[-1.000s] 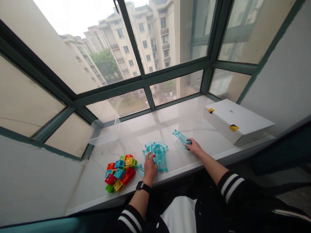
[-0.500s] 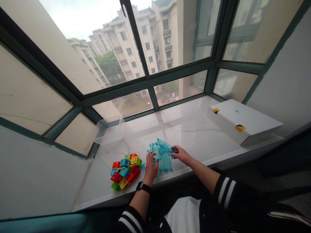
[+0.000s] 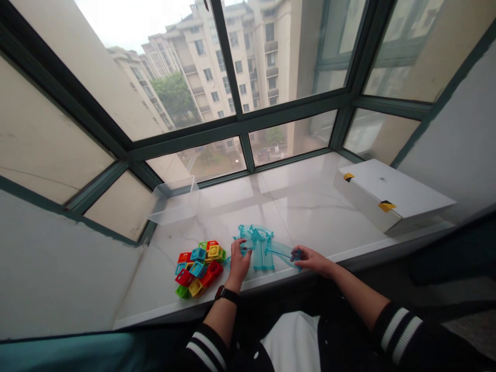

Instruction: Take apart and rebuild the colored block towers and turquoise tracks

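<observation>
A pile of translucent blue track pieces [image 3: 263, 253] lies on the white marbled sill in front of me. My right hand [image 3: 314, 260] pinches the right end of one curved blue track piece [image 3: 282, 251], whose other end reaches back to the pile. At the pile's left side, my left hand [image 3: 239, 261] has its fingers curled on another blue track piece [image 3: 246, 244]; their exact grip is partly hidden. Just left of that hand sits a cluster of red, yellow, green and blue plastic blocks [image 3: 198, 269] with square openings.
A clear plastic bin [image 3: 176, 204] stands at the back left by the window. At the right is a white box [image 3: 395, 194] with yellow-and-black tabs. The sill's front edge [image 3: 170, 312] runs close before my body, and window frames [image 3: 240, 124] bound the back.
My right hand has moved right and toward me, drawing the curved track piece out from the pile. My left hand stays nearly in place, and the view has shifted slightly.
</observation>
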`<state>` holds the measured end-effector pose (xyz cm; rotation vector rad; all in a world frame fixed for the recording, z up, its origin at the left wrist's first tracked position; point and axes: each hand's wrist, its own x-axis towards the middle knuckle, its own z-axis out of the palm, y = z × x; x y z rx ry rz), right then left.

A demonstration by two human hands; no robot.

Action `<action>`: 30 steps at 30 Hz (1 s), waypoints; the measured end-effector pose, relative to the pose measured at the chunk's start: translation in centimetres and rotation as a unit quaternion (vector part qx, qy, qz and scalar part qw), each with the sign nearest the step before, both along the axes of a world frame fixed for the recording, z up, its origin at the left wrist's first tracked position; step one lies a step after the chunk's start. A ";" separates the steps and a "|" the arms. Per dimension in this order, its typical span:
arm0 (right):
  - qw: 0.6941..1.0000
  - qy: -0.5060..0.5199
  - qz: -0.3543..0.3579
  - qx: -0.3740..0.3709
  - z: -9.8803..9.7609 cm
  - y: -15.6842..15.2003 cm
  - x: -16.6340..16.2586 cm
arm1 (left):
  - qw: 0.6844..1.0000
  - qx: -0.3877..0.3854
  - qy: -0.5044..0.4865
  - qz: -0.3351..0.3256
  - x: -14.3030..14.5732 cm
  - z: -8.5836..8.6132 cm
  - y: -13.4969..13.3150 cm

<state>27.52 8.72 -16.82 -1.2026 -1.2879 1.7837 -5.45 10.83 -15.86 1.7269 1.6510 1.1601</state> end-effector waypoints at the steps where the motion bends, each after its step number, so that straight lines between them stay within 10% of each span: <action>1: 1.000 -0.013 0.002 0.007 -0.1 0.3 -0.4 | 1.000 0.000 -0.006 -0.002 0.0 0.0 0.0; 9: 0.980 -0.088 -0.063 0.168 0.0 4.0 -7.7 | 0.998 0.004 0.041 0.043 -0.2 -0.1 0.4; 17: 0.963 -0.129 -0.134 0.194 -0.6 4.5 -8.1 | 0.996 0.022 0.088 -0.013 0.4 -0.6 -0.2; 30: 0.847 -0.367 -0.060 0.380 2.6 6.4 -10.2 | 0.975 0.045 0.215 -0.021 -1.4 -1.4 -4.5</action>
